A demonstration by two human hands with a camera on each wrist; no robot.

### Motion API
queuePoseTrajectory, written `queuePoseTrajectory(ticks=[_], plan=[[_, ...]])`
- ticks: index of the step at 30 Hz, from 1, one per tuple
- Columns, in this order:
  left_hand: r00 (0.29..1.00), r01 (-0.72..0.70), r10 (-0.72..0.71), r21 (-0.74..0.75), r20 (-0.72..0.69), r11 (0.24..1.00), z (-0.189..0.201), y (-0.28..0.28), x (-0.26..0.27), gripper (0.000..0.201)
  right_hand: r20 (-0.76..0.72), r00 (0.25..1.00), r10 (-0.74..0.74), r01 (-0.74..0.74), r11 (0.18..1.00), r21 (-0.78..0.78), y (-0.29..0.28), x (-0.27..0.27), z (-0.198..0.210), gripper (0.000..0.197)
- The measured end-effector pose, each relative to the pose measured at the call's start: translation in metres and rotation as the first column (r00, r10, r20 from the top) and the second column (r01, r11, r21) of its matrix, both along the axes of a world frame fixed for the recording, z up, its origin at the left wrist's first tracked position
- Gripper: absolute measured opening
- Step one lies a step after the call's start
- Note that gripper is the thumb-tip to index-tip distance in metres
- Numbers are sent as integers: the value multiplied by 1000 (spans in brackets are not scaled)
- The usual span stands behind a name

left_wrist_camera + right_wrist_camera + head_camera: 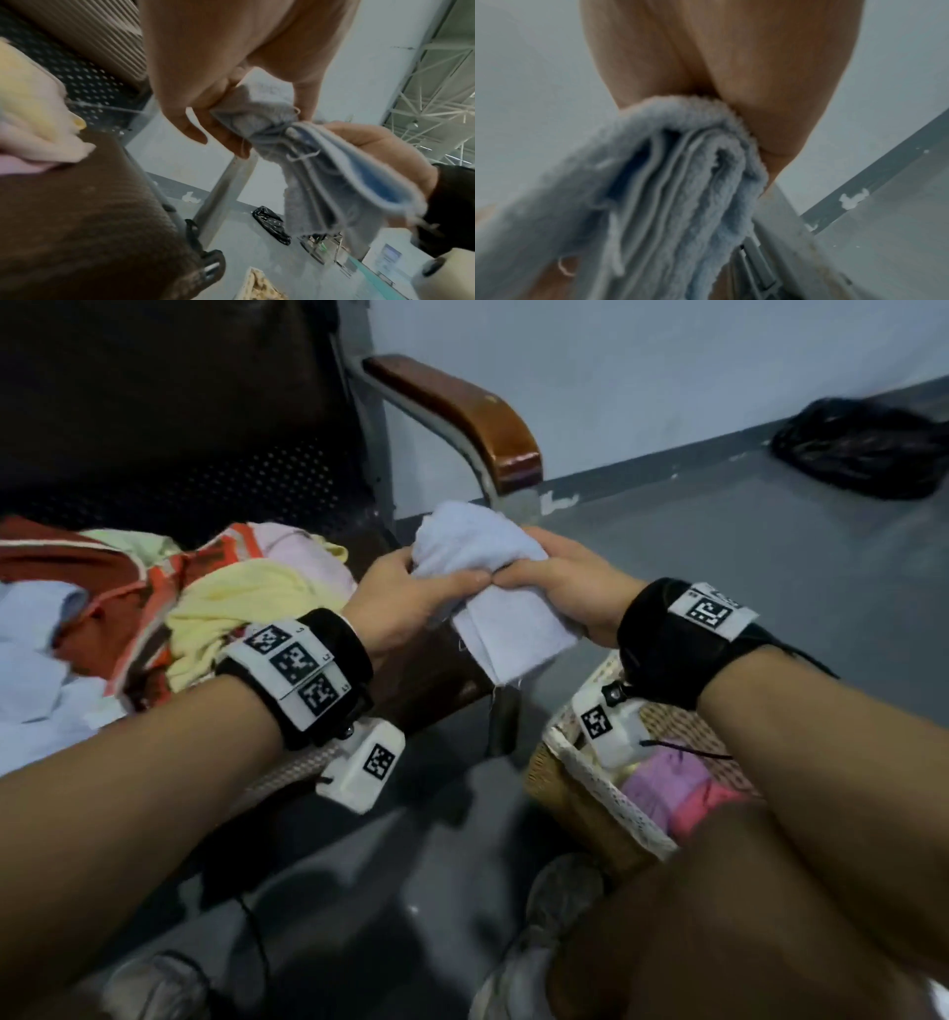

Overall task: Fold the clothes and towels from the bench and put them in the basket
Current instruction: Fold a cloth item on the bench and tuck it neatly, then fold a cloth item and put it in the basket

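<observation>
A pale blue towel (506, 608), folded into several layers, is held in the air between the bench and the basket. My left hand (411, 593) grips its left side, and my right hand (560, 588) grips its right side, thumbs nearly touching. In the left wrist view my left hand (231, 113) pinches the towel (321, 178) at its top. The right wrist view is filled by the towel's (675, 203) stacked edges under my right hand (744, 101). A heap of unfolded clothes (154, 618) lies on the bench (426, 680). The wicker basket (580, 793) stands on the floor below my right wrist.
The bench's wooden armrest (462, 413) rises just behind the towel. The basket holds folded pink and purple pieces (678, 788). A black bag (868, 449) lies on the grey floor by the wall. My knee (719, 916) and shoes are at the bottom.
</observation>
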State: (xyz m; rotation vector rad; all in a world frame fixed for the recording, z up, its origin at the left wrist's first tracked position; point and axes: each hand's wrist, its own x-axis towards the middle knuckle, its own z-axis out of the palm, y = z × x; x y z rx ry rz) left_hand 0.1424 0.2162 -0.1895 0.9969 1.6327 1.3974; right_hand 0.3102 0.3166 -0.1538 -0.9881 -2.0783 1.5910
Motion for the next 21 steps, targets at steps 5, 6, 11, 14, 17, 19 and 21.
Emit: queuePoseTrajectory(ticks=[5, 6, 11, 14, 17, 19, 21], plan=[[975, 78, -70, 30, -213, 996, -2, 50, 51, 44, 9, 986, -166, 166, 979, -116, 29, 55, -4, 32], [948, 122, -113, 10, -298, 993, -3, 59, 64, 42, 32, 980, -198, 200, 972, -127, 36, 69, -9, 35], [759, 285, -309, -134, -573, 949, -20, 108, 126, 35, 22, 948, -316, 310, 912, -267, 55, 138, -56, 34], [682, 343, -411, -232, -605, 910, -46, 137, 163, 39, 6, 863, -505, 461, 783, -417, 58, 172, -90, 38], [693, 376, -510, -348, -510, 859, -79, 160, 199, 41, 112, 772, -626, 587, 635, -501, 62, 196, -124, 33], [711, 394, -546, -392, -443, 831, -104, 172, 217, 29, 227, 740, -634, 627, 527, -574, 62, 206, -145, 27], [688, 399, -590, -458, -423, 794, -134, 184, 230, 25, 316, 724, -613, 638, 423, -643, 63, 212, -167, 26]])
